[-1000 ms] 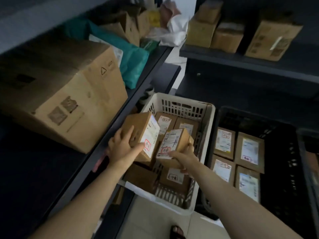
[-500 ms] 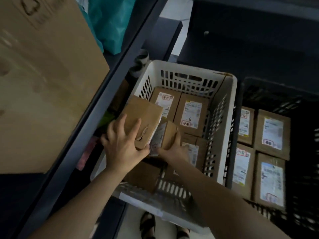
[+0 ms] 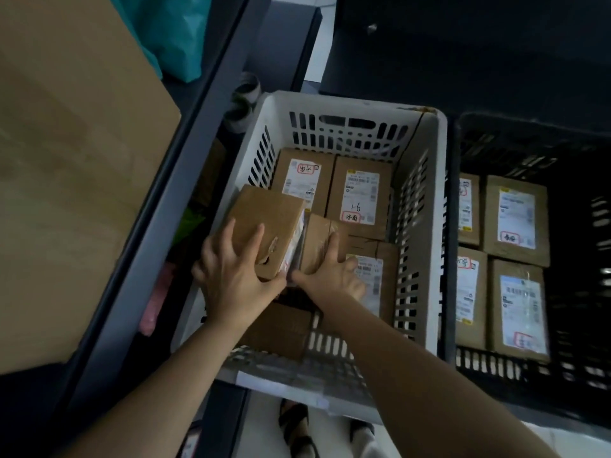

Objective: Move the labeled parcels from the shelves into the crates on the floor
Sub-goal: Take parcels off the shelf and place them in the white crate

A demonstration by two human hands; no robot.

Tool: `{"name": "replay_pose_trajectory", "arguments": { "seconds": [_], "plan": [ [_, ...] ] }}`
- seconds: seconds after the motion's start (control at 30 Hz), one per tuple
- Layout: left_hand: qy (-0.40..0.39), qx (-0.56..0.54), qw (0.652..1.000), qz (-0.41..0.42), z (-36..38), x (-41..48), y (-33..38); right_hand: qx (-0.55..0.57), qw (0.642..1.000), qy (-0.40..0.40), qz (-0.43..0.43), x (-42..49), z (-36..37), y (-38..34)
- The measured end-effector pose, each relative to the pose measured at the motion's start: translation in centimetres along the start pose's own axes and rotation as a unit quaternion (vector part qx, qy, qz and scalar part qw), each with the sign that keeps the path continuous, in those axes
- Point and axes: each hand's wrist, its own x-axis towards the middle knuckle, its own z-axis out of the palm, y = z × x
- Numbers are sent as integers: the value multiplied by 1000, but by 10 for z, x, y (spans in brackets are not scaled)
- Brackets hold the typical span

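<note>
Two crates [image 3: 347, 105] [image 3: 591, 226], roughly ten parcels [image 3: 362, 180]

Parcel stockroom — dark shelving [image 3: 185, 180], crates [image 3: 433, 226] of labeled parcels [image 3: 362, 196]

A tilted brown cardboard parcel [image 3: 261, 223] touches a taped brown parcel [image 3: 319, 246] inside the white slotted plastic crate [image 3: 438, 193], above flat label-up boxes [image 3: 360, 193]; the adjacent black slotted crate [image 3: 585, 292] holds four flat labelled parcels [image 3: 515, 219].

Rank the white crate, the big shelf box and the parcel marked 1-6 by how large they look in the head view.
1. Big shelf box and white crate: too close to rank; the box is nearer the camera and cut off by the frame.
2. Parcel marked 1-6, clearly smallest.
</note>
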Motion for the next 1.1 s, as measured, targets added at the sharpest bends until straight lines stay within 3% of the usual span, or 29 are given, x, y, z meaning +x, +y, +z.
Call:
{"name": "replay_pose_trajectory", "arguments": {
  "seconds": [0.23, 0.4, 0.63, 0.83, 1.1],
  "plan": [
    [-4, -41, 999, -12, -1, 5, -2, 0, 999, -31, -22, 5, -2, 8],
    [-3, -42, 999, -18, 0, 8, -2, 184, 980, -71, -37, 22, -9, 10],
    [37, -36, 998, -19, 0, 4, 0, 293, 953, -76, -28, 46, -27, 2],
    [57, 12, 998, 11, 1, 0, 4, 197, 974, -95, -57, 47, -37, 2],
    [82, 33, 995, 38, -8, 0, 6, -18, 996, 31, -83, 28, -43, -25]
  ]
}}
